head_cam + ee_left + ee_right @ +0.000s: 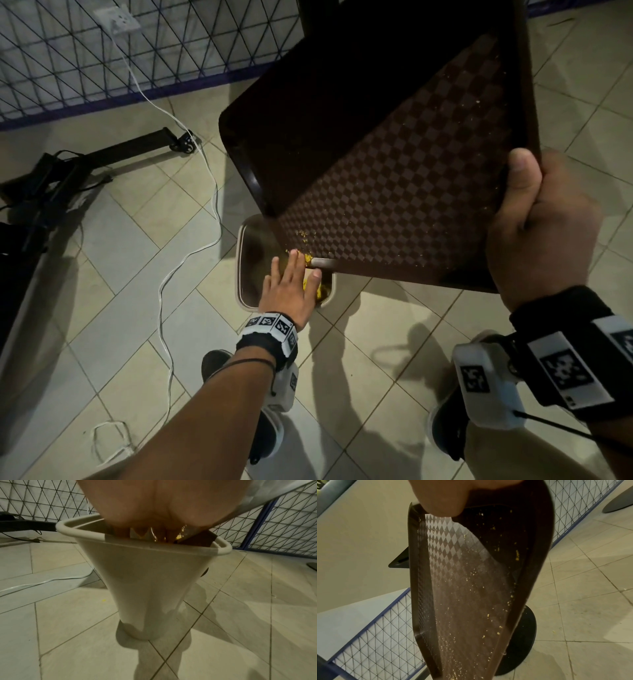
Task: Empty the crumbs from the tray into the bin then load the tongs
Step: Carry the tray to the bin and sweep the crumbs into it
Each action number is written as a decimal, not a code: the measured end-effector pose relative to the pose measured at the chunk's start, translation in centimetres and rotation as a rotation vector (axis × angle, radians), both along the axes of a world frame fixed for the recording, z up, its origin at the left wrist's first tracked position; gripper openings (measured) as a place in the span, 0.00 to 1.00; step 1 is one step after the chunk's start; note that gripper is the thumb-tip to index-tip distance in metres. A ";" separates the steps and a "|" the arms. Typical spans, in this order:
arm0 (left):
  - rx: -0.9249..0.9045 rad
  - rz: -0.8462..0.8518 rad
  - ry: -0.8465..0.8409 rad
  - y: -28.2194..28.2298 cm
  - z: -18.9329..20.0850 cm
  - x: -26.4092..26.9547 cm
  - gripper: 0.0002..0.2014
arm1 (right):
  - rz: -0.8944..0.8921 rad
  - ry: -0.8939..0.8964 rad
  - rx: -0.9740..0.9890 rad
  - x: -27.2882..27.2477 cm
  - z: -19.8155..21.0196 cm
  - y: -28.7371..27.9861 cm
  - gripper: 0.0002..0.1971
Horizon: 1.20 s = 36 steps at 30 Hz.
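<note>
A dark brown checkered tray is tilted steeply, its low corner over a beige bin on the tiled floor. My right hand grips the tray's near upper corner, thumb on the inside face. My left hand reaches to the low corner with straight fingers touching a clump of yellow crumbs. More yellow crumbs lie inside the bin. The right wrist view shows fine crumbs scattered down the tray. The left wrist view shows the bin from the side, fingers over its rim. No tongs are visible.
A white cable snakes over the floor left of the bin. A black stand lies further left. A wire mesh fence runs along the back. A round black table base stands behind the tray. My shoes are just before the bin.
</note>
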<state>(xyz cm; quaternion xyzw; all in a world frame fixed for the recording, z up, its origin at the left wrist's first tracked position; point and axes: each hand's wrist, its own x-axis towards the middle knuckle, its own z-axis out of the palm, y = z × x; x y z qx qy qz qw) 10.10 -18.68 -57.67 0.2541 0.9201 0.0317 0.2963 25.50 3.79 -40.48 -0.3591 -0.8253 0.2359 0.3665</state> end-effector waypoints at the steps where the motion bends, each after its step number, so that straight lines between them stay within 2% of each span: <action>1: -0.010 -0.008 -0.010 -0.3 0.0 0.2 0.34 | 0.004 -0.010 0.003 0.1 0.0 -0.1 0.22; 4: 0.017 0.027 0.089 -1.1 0.6 0.3 0.31 | 0.017 -0.039 0.003 0.3 -0.1 -0.2 0.22; 7: 0.208 0.127 0.214 -1.1 1.4 0.8 0.28 | 0.016 -0.032 0.007 0.1 0.0 -0.4 0.22; 9: 0.311 0.142 0.199 -0.3 1.8 1.4 0.31 | 0.023 -0.023 0.013 0.0 0.2 -0.5 0.22; 12: 0.400 0.205 0.090 1.2 1.8 2.1 0.36 | 0.022 -0.014 0.018 -0.1 0.2 -0.6 0.21; 15: 0.315 0.233 0.024 1.5 1.0 2.5 0.40 | 0.014 0.015 0.011 -0.1 0.4 -0.2 0.20; 19: 0.079 0.133 0.014 0.0 0.5 2.2 0.43 | 0.014 0.022 -0.012 0.1 0.5 0.1 0.21; 21: 0.074 0.127 0.042 -0.4 0.8 1.9 0.42 | 0.005 0.015 -0.001 0.2 0.5 0.1 0.20; 24: 0.210 0.180 0.119 -0.3 1.6 2.3 0.39 | -0.015 0.003 0.022 0.2 0.6 0.0 0.20; 27: 0.327 0.105 0.110 0.2 1.7 3.7 0.38 | -0.005 0.021 0.036 0.2 0.7 -0.1 0.20; 29: 0.291 0.059 0.096 0.3 1.3 3.8 0.39 | 0.006 0.016 0.024 0.3 0.8 -0.1 0.22; 33: 0.028 -0.034 0.111 0.1 1.3 1.9 0.32 | 0.002 -0.029 0.065 0.5 0.9 0.1 0.22; 36: 0.046 -0.006 0.230 0.0 2.6 0.7 0.25 | -0.001 -0.033 0.084 0.5 0.8 0.0 0.21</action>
